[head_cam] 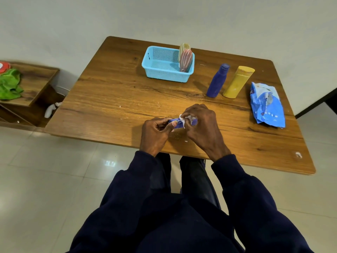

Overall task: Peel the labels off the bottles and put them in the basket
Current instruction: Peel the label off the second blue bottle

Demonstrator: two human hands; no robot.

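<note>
A small blue bottle point(179, 123) lies sideways near the table's front edge, mostly hidden between my hands. My left hand point(155, 134) grips its left end, thumb on top. My right hand point(202, 123) curls over its right part and pinches a crumpled white strip of label point(183, 119) lifted off the bottle. At the back of the table stands a light blue basket point(164, 74) with a pink bottle point(185, 60) and a cream bottle point(184, 47) leaning in its right end. A dark blue bottle point(218, 81) and a yellow bottle point(238, 82) stand upright to the right.
A blue and white plastic packet point(266, 106) lies at the table's right side. Small white label scraps dot the wooden table point(109, 99). A low wooden shelf point(34, 83) to the left holds a green cloth point(10, 84). Tiled floor lies below.
</note>
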